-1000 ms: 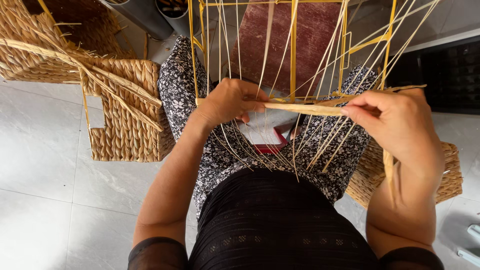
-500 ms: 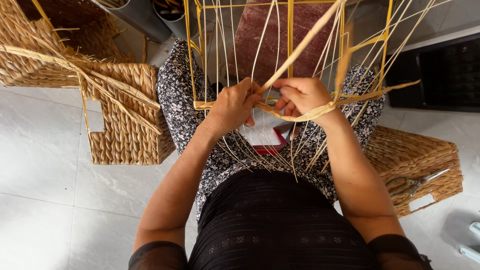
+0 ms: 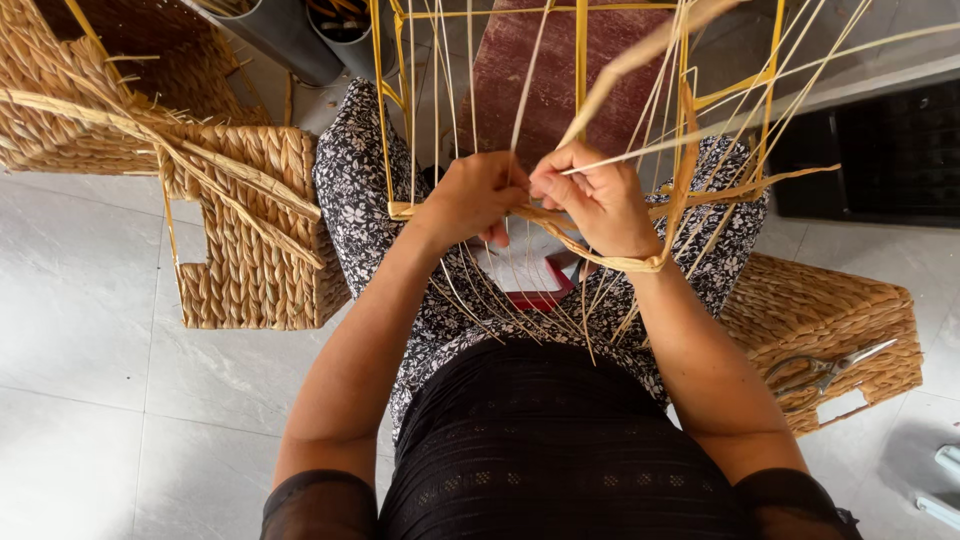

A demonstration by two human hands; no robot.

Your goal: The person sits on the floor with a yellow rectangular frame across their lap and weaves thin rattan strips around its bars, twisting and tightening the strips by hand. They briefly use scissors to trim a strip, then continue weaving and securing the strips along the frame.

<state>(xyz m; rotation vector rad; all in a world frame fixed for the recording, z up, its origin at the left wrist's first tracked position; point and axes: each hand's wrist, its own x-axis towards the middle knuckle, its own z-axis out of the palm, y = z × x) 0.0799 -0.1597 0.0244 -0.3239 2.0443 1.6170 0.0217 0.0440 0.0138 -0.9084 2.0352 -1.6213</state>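
Both hands meet at the middle of a yellow wire frame (image 3: 580, 90) that stands on the person's lap. Left hand (image 3: 478, 197) is curled shut, fingers pinching the flat straw strand (image 3: 570, 238) against the frame's lower rail. Right hand (image 3: 598, 200) is also closed, thumb and fingers gripping the same strand just beside the left; the strand loops once around the right wrist and one end rises up and to the right past the frame's uprights. Many thin pale reeds (image 3: 500, 290) run down through the frame and fan out over the lap, too many and too tangled to count.

Two woven baskets stand on the tiled floor (image 3: 90, 330): one (image 3: 250, 250) at the left, just beside the person's knee, with a square cut-out in its side, and one (image 3: 830, 320) at the right. One pair of scissors (image 3: 825, 370) lies on top of the right basket. A third, larger wicker piece (image 3: 60, 90) fills the upper left corner, with a bundle of straw (image 3: 150, 135) lying across it and onto the left basket. Two grey tubes (image 3: 310, 35) stand at the top. A small red-edged packet (image 3: 535, 285) lies on the lap under the reeds.
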